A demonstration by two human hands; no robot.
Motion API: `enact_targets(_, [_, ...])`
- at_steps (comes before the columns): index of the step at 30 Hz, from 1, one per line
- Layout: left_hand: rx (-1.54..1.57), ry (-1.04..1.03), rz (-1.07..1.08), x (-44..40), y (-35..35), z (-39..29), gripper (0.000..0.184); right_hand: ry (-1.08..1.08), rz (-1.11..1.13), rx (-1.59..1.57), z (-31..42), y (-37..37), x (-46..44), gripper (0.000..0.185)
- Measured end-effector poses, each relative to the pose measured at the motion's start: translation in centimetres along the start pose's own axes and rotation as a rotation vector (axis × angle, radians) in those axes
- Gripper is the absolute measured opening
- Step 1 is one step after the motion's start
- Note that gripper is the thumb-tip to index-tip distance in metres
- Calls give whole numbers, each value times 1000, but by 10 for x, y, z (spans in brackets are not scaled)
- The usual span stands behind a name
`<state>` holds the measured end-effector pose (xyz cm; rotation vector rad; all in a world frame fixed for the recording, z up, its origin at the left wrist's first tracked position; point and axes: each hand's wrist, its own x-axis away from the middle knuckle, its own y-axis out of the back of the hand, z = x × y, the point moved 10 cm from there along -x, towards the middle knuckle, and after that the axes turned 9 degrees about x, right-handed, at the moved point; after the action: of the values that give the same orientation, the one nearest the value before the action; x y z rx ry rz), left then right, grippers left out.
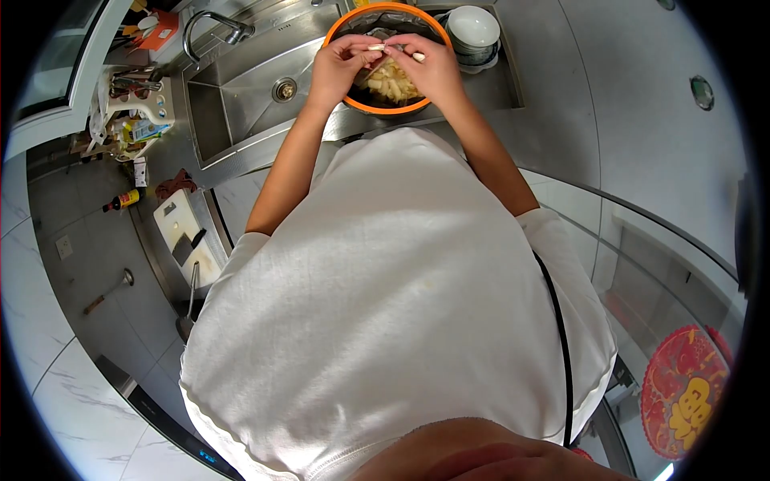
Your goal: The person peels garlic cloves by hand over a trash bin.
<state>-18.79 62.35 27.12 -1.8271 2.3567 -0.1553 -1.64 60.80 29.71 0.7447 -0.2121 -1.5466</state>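
Note:
Both my hands are together over a bin (328, 46) with an orange rim and a dark lining. The fingertips of my left hand (337, 70) pinch a small whitish piece that looks like a garlic clove (375, 47). Meeting it from the other side, my right hand (437, 72) has its thumb and forefinger closed at the clove's end. A second pale clove (419, 57) shows against the right hand's fingers. Below them, yellowish-white scraps (391, 85) lie in the bin. What the right fingertips grip exactly is too small to make out.
A steel sink (249, 88) with a tap (216, 28) lies left of the bin. White bowls (473, 28) are stacked to its right. Further left are a cutting board (178, 220) with a dark-bladed knife (183, 249), a bottle (124, 200) and a utensil rack (148, 100).

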Motion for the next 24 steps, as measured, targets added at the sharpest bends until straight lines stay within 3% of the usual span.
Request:
enact_targets(11, [-215,-10,-26,0,0,-9,20,-25,74,-152,-11,-10,0,22])
enact_targets(19, [-380,12,-62,4,-3,-16,18,55,126,36,-10,-17,4,21])
enact_targets(24, [-90,53,-70,-2,-3,-5,23,25,145,-49,-20,-22,2,24])
